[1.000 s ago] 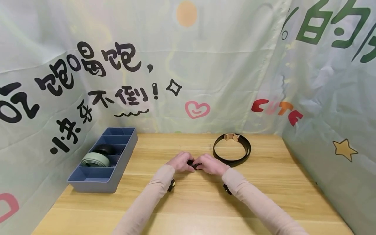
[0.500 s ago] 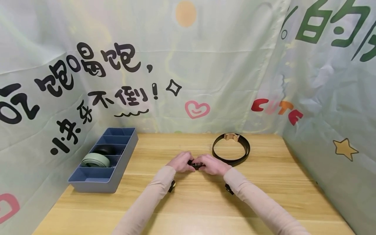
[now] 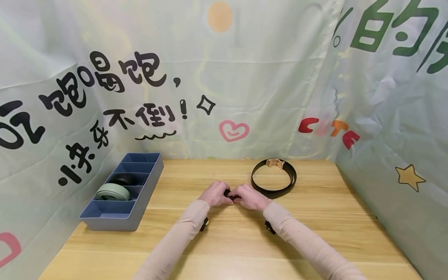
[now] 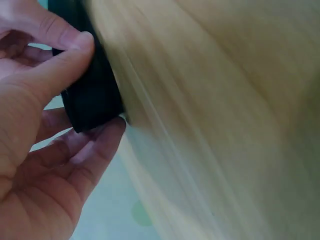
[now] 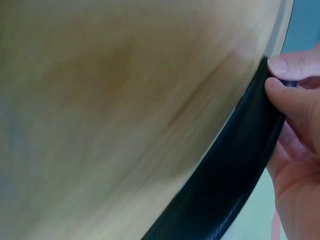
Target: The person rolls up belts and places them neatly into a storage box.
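Near the middle of the table, a short piece of black strap, apparently a belt (image 3: 228, 193), is pinched between my two hands. My left hand (image 3: 215, 193) grips its left side, and the left wrist view shows fingers over and under the dark band (image 4: 95, 97). The right hand (image 3: 252, 197) pinches it from the other side. In the right wrist view the black strap (image 5: 232, 160) stands on edge and runs away from the fingertips. Just behind the right hand, a looped black strap with a gold buckle (image 3: 275, 163) lies on the table; the hand hides whether both are one belt.
A blue-grey divided tray (image 3: 141, 206) stands at the left. One compartment bears a rolled pale green belt (image 3: 112, 191), another a rolled black belt (image 3: 123, 179). Printed cloth (image 3: 266, 97) encloses the wooden table (image 3: 231, 241) behind and at the sides.
Both hands stay at the same spot with the strap between them; the right hand's fingers shift slightly. The buckled loop has drifted a little left in view, along with the whole scene.
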`<state>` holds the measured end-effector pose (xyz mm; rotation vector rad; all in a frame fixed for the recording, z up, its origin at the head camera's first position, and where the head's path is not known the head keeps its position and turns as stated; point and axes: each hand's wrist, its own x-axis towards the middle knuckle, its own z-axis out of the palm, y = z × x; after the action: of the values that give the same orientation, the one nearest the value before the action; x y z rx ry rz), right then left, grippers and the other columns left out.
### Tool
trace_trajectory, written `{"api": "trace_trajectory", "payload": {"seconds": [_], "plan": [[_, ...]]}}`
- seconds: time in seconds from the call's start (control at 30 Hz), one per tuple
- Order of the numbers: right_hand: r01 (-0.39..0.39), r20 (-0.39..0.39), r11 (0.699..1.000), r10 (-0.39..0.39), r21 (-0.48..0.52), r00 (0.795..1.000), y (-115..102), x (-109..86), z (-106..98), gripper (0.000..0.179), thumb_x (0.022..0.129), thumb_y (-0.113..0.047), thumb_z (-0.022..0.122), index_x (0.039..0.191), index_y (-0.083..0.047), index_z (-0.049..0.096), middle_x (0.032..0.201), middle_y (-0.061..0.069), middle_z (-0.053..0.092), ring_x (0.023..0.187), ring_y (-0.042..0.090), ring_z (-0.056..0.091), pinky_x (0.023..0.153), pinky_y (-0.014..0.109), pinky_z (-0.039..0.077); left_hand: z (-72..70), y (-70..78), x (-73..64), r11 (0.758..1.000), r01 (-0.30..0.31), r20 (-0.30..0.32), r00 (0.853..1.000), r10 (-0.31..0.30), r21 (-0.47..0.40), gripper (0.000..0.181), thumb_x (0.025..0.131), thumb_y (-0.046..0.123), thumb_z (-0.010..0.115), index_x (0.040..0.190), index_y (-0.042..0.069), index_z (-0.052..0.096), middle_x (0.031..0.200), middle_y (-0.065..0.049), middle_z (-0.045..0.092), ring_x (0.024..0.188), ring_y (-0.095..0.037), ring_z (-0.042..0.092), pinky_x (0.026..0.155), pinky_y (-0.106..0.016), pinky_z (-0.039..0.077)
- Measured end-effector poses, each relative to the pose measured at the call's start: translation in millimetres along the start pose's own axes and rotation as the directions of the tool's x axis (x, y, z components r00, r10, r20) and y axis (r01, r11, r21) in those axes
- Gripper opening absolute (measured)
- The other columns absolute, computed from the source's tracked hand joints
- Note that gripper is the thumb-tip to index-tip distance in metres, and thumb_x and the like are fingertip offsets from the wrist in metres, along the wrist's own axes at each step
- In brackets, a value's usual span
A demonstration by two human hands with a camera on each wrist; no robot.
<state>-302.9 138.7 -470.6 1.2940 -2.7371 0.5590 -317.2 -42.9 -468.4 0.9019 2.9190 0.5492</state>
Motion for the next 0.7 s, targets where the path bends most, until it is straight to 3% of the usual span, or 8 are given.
{"api": "trace_trajectory", "payload": {"seconds": [0.13,0.27,0.53,0.7], "plan": [[0.016,0.045,0.999,-0.018,0.038,0.999,5,-2.8,-3,0.029,0.088,0.001,0.068,0.112,-0.015,0.072,0.106,0.001,0.073,0.091,0.014,0.067,0.078,0.026,0.052,-1.5,-3.2,-1.1,0.999,-0.044,0.027,0.999,0.044,-0.025,0.020,0.077,0.027,0.084,0.089,0.016,0.074,0.087,0.004,0.072,0.074,-0.007,0.058,0.070,-0.022,0.047],[0.036,0.010,0.999,-0.037,0.026,0.999,8,-4.9,-3,0.026,0.087,-0.004,0.072,0.112,-0.011,0.072,0.108,0.005,0.073,0.098,0.018,0.068,0.083,0.032,0.054,-1.8,-6.9,-1.1,0.996,-0.075,0.047,0.996,0.077,-0.047,0.021,0.078,0.023,0.084,0.094,0.015,0.073,0.090,0.005,0.072,0.078,-0.009,0.059,0.076,-0.024,0.048],[0.053,-0.090,0.998,-0.055,-0.032,0.994,4,-1.6,7,0.009,0.085,-0.006,0.073,0.091,-0.014,0.076,0.087,-0.002,0.075,0.077,0.009,0.068,0.068,0.022,0.052,1.5,-6.6,-5.4,0.998,0.035,0.006,0.999,-0.035,-0.058,0.029,0.075,0.036,0.085,0.091,0.015,0.075,0.086,0.002,0.071,0.076,-0.011,0.060,0.073,-0.027,0.050],[0.032,-0.058,0.999,-0.032,-0.003,0.998,6,-2.8,5,0.017,0.088,-0.005,0.070,0.103,-0.011,0.074,0.100,0.002,0.075,0.090,0.014,0.069,0.077,0.029,0.055,0.5,-6.4,-3.9,0.998,0.018,0.005,1.000,-0.018,-0.055,0.029,0.079,0.036,0.083,0.096,0.014,0.075,0.090,0.001,0.072,0.077,-0.009,0.061,0.072,-0.025,0.049]]}}
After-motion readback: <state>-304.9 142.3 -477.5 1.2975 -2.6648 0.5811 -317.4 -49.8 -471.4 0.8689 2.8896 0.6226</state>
